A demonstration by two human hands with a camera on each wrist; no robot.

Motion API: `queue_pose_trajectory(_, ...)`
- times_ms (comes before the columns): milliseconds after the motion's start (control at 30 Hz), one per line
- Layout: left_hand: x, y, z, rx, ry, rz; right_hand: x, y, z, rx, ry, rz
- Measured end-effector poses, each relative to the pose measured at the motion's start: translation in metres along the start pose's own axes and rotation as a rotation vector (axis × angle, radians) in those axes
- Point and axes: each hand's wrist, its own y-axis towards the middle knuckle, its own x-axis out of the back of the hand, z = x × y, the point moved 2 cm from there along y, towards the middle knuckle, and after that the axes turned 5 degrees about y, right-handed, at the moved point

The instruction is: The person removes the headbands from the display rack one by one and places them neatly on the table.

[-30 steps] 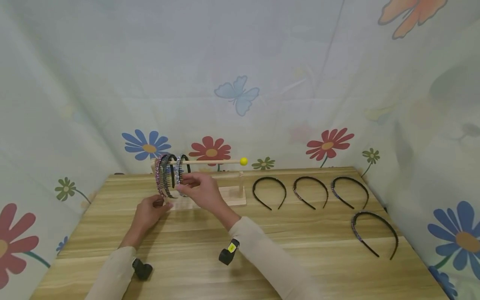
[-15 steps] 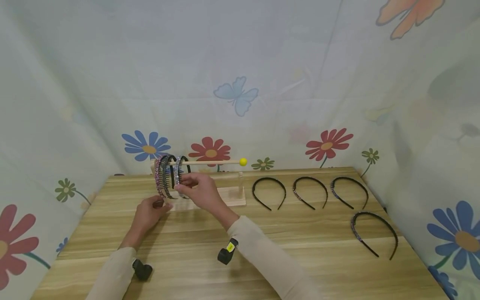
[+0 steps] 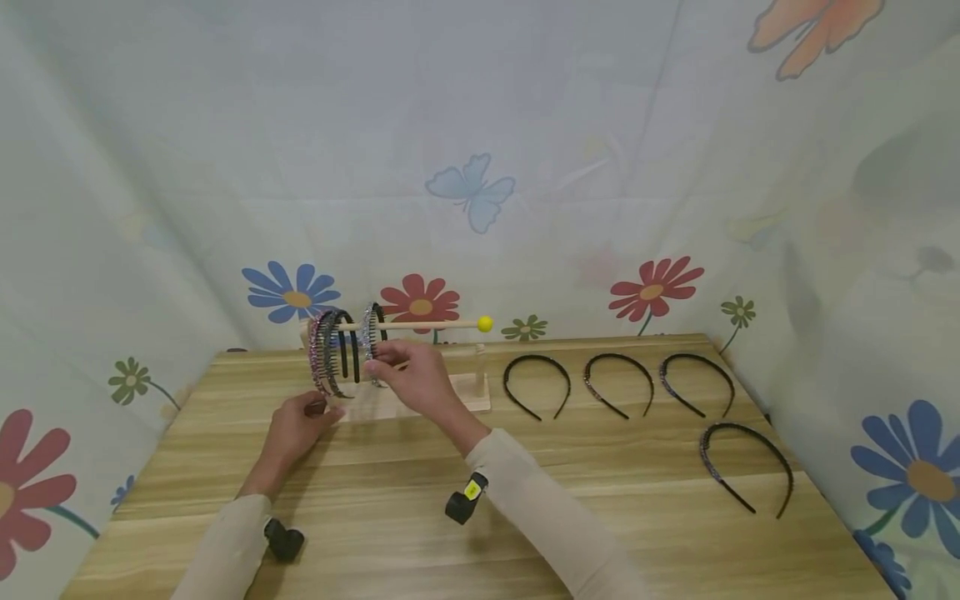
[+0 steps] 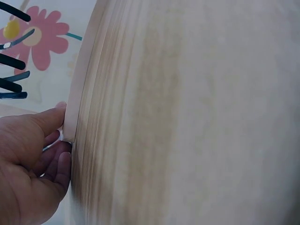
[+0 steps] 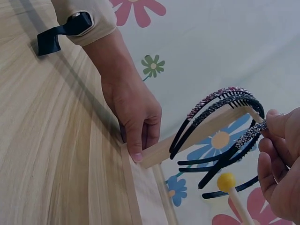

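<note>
A wooden headband stand [image 3: 474, 393] has a horizontal rod [image 3: 431, 325] tipped with a yellow ball [image 3: 485, 323]. My left hand [image 3: 294, 427] pinches the left end of its base, thumb on top, as the left wrist view [image 4: 70, 117] of the base's edge shows. With thumb and fingers, my right hand [image 3: 418, 375] pinches a silver glittery headband [image 5: 251, 135] that hangs around the rod. To its left on the rod hang a pink glittery headband [image 3: 315, 354] and a dark grey glittery one [image 3: 328, 354], close together.
Several black headbands with glittery sides lie on the wooden table right of the stand, among them one near the stand [image 3: 537, 358] and one nearer the front right [image 3: 757, 442]. A flowered cloth [image 3: 480, 92] hangs behind the table.
My right hand has drawn the silver headband a little to the right and up along the rod, widening the gap from the other two. My left hand has stayed on the base.
</note>
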Motion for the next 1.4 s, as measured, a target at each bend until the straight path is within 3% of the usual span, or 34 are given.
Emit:
queue_pose_trajectory(500, -0.002, 0.001, 0.004, -0.004, -0.002, 0.017, 0.027, -0.004, 0.006, 0.036, -0.011, -0.023)
queue_pose_trajectory(1100, -0.001, 0.001, 0.004, -0.024, 0.011, -0.004, 0.052, -0.003, 0.009, 0.055, 0.050, -0.084)
queue_pose_trajectory(1400, -0.001, 0.001, 0.003, -0.031, 0.015, -0.009, 0.067, -0.002, 0.009, 0.132, 0.067, -0.102)
